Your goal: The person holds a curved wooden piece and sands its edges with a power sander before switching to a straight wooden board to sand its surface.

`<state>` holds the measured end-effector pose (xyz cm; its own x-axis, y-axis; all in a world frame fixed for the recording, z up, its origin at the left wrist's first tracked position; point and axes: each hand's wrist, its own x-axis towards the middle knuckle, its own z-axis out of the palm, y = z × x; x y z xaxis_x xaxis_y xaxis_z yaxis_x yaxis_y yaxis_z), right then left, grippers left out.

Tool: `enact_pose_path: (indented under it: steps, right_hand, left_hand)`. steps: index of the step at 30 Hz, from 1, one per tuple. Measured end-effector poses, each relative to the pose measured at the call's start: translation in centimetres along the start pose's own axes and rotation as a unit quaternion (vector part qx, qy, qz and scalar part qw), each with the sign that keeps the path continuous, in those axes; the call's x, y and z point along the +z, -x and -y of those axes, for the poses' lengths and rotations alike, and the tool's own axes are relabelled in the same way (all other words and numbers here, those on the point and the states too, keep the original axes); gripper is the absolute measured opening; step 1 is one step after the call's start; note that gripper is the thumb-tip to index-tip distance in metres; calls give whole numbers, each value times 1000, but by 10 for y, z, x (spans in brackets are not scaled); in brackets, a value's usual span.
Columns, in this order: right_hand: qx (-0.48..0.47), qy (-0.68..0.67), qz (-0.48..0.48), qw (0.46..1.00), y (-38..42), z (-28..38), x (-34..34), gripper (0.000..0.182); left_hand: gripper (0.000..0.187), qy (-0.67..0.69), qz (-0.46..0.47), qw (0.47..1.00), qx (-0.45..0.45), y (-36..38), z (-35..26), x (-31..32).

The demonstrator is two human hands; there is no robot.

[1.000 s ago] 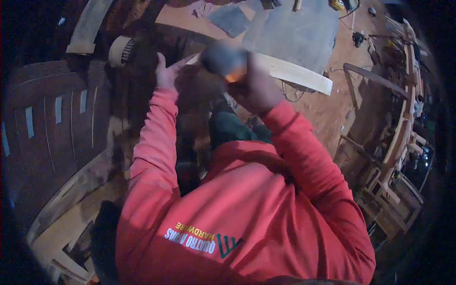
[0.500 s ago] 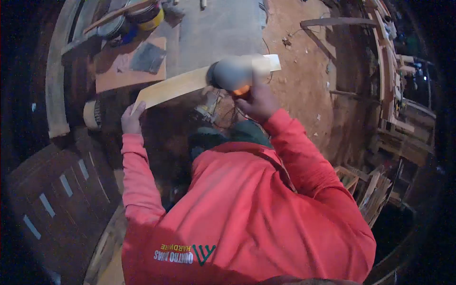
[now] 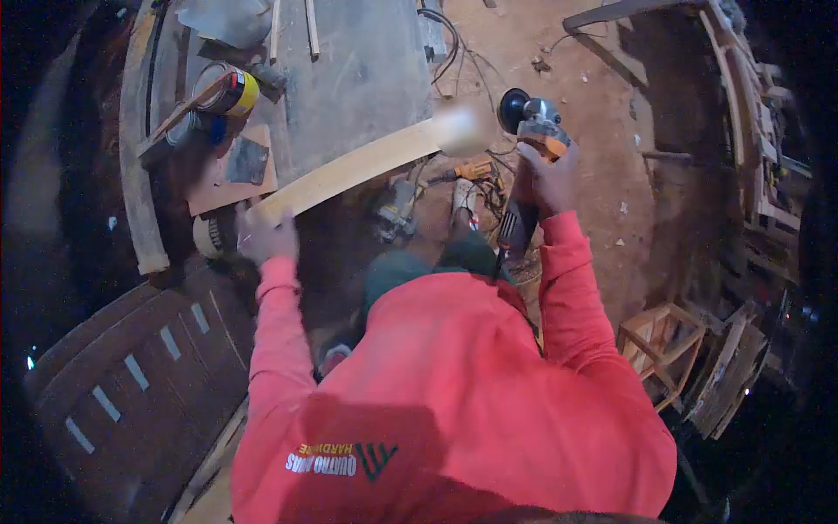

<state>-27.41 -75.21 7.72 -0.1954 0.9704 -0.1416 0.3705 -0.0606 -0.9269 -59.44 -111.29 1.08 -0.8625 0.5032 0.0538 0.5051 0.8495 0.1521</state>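
My left hand (image 3: 267, 237) is closed around the near left end of a long, slightly curved pale wooden board (image 3: 358, 170). The board slants up to the right, over the front edge of a grey workbench (image 3: 349, 96), and its far end is blurred. In my right hand (image 3: 557, 179) is an angle grinder (image 3: 521, 214) with an orange and grey head and a dark body. Its round black disc (image 3: 512, 110) points up and left, apart from the board's far end.
Left on the bench stands a yellow-banded paint tin (image 3: 242, 93), near a dark sheet (image 3: 247, 162). An orange power tool (image 3: 478, 169) and cables lie on the dirt floor. A wooden frame (image 3: 661, 349) stands at right, dark panelled wood (image 3: 131, 367) at left.
The grinder has come off the board and moved right, its disc now clear of the wood. My left hand and the board's near end have shifted slightly right and down in view.
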Motion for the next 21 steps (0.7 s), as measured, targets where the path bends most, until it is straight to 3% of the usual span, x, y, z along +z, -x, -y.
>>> enact_pose_path:
  steps: [1,4,5,6,9,12,13,14,15,16,19,21]
  right_hand:
    - [22,-29,-3,999,-4,-2,-3,67]
    - [78,-66,43,994,-28,-33,-15,73]
    - [82,-72,60,992,-36,-40,-17,73]
    - [86,-74,74,991,-40,-53,-10,73]
    - [58,-44,80,994,-54,-85,-13,74]
    - [18,-4,148,989,-65,-57,-29,77]
    - [2,9,183,983,-67,-47,-30,78]
    - [-71,49,189,978,-67,-55,-27,79]
    - [-49,75,248,965,-60,-45,-26,79]
    - [-28,102,305,946,-53,-29,-25,79]
    - [-135,171,381,898,-32,0,-6,82]
    - [-125,163,438,875,-19,3,11,84]
  left_hand:
    - [74,-37,107,992,-52,5,-33,19]
    - [88,-127,119,981,88,32,-155,45]
    - [89,-135,176,970,105,33,-201,35]
    - [80,-78,116,977,162,39,-221,50]
    - [52,110,200,913,340,33,-274,47]
    - [25,272,140,940,153,2,-282,32]
    - [17,238,-20,962,134,-14,-258,52]
    - [22,229,-5,973,16,-32,-245,46]
    - [27,89,-16,996,-17,-51,-202,81]
    - [28,81,-9,995,-56,-60,-195,73]
    - [25,125,8,992,-26,-73,-159,108]
    - [25,87,51,993,-66,-73,-163,104]
